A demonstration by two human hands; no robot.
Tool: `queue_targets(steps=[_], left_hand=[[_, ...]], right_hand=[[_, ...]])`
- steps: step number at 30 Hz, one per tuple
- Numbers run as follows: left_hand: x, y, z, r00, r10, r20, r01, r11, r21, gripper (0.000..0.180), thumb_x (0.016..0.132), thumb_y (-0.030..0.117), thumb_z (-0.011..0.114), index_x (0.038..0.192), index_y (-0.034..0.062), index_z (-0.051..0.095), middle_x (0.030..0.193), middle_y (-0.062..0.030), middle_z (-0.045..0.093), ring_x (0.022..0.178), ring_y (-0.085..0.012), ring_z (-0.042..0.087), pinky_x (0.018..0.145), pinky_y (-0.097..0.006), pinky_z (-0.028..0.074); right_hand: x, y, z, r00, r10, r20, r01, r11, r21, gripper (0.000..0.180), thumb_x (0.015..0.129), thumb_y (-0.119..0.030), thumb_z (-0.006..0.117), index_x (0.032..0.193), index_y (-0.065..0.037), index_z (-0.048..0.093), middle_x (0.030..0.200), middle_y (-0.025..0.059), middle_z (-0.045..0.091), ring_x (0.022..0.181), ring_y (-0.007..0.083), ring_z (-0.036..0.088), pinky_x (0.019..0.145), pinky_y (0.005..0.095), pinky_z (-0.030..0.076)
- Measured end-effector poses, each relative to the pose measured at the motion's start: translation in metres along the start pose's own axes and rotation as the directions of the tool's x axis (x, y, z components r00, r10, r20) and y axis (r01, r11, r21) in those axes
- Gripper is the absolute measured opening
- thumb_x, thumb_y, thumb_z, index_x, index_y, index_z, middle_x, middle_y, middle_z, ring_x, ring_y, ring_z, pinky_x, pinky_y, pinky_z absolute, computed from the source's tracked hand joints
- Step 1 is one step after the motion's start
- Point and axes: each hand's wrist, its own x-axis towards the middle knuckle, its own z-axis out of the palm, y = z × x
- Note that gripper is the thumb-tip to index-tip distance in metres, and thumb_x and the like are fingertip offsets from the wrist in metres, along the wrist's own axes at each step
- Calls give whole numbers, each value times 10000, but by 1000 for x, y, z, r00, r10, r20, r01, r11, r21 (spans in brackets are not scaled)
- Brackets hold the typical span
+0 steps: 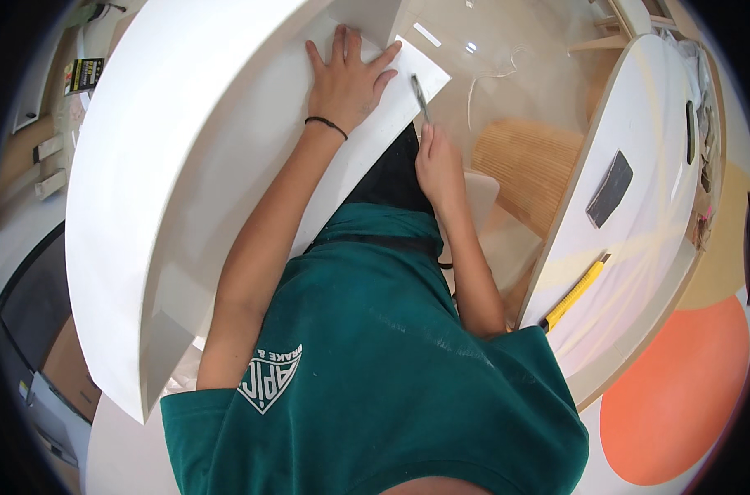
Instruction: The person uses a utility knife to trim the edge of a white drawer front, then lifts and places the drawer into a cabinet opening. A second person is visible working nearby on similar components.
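Observation:
A large white curved piece (119,206), like a deep open shell or cabinet, lies in front of me and to my left, with a flat white edge strip (420,76) on its near right side. My left hand (342,82) rests on its inner white surface with fingers spread, a thin dark band round the wrist. My right hand (438,161) is closed round the lower end of a slim dark grey tool (421,97). The tool's tip points up beside the strip's right corner; its exact kind is unclear, and I cannot tell whether it touches the strip.
On my right stands a white table (639,165) carrying a dark sanding sheet or pad (612,190) and a yellow utility knife (577,293). A wooden slatted chair (527,169) is between me and that table. A thin pale cable (472,95) lies on the glossy floor (540,49).

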Motion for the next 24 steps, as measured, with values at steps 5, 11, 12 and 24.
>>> queue_targets(steps=[5,11,12,24], left_hand=[[-2,-1,3,1000,18,10,-19,999,27,406,1027,417,517,1433,398,532,1397,-209,475,1415,-417,379,1029,-788,314],[-2,-3,10,1000,-18,-9,17,993,-113,307,1026,271,505,1308,160,559,1404,-214,470,1409,-394,407,1022,-787,327],[-2,-3,11,999,-9,-39,5,996,-91,306,1025,268,505,1300,143,553,1404,-216,472,1409,-391,410,1027,-786,323],[-3,-6,8,1000,-6,-2,6,998,-65,304,1032,222,469,1314,117,514,1390,-215,473,1425,-394,398,1040,-785,299]], right_hand=[[-1,1,2,996,-68,-64,66,997,-37,373,1086,-281,412,966,35,570,835,339,641,821,569,605,702,627,459],[1,-6,0,984,149,103,-145,989,-40,370,1084,-288,414,990,34,570,856,360,636,854,573,606,735,633,460],[2,-7,0,997,62,45,-61,998,-23,370,1083,-292,415,996,33,569,856,363,635,857,573,607,739,634,461],[0,-4,3,998,42,44,-39,997,-70,362,1080,-309,419,1022,13,574,882,359,650,873,566,621,757,644,467]])
